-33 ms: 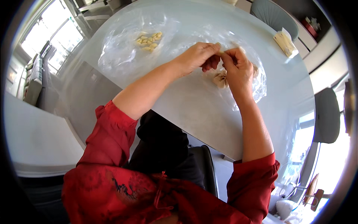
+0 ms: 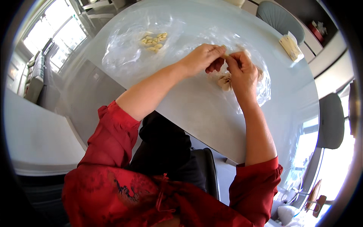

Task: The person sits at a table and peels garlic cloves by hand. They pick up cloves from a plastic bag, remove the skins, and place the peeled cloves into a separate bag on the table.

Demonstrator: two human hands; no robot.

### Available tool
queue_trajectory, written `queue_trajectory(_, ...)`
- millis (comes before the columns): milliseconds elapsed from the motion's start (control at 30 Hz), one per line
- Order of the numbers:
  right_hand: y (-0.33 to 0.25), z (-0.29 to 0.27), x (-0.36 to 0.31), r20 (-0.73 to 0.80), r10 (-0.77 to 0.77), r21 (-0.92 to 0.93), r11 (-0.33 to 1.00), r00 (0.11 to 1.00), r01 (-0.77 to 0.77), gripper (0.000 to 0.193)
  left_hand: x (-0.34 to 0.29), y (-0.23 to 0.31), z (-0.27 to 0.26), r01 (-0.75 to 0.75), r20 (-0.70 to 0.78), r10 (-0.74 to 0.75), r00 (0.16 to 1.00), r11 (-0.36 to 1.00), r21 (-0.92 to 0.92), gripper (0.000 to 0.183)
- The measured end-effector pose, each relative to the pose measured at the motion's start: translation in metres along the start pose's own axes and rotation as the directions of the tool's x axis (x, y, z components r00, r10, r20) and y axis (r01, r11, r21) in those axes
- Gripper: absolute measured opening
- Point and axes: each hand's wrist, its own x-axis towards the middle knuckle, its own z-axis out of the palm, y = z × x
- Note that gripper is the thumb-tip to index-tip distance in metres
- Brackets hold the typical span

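Pale round table (image 2: 196,109), clear plastic sheets spread across it.
Peeled garlic cloves (image 2: 153,41) lay heaped on the left plastic sheet (image 2: 124,56), well apart from the hands. Left hand (image 2: 202,56) and right hand (image 2: 242,72) met fingertip to fingertip, pinched together on a small garlic clove (image 2: 225,56) above the right sheet; papery garlic skins (image 2: 225,81) lay just under the right hand. A wrapped packet (image 2: 290,47) sat far right. Nothing had shifted since the earlier frame.
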Motion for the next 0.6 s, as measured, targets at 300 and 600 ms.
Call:
queue_trajectory(300, 0.009, 0.003, -0.011, 0.075, -0.154, -0.108, 0.981, 0.985, 0.162, 0.010, -0.018, -0.001, 0.008, -0.035, -0.115, 0.059, 0.992, 0.979, 0.200, 0.048)
queue_trajectory(600, 0.002, -0.002, -0.021, 0.142, -0.416, -0.116, 0.894, 0.898, 0.433, 0.003, -0.040, 0.000, 0.004, 0.222, -0.029, -0.230, 0.973, 0.960, -0.168, 0.048)
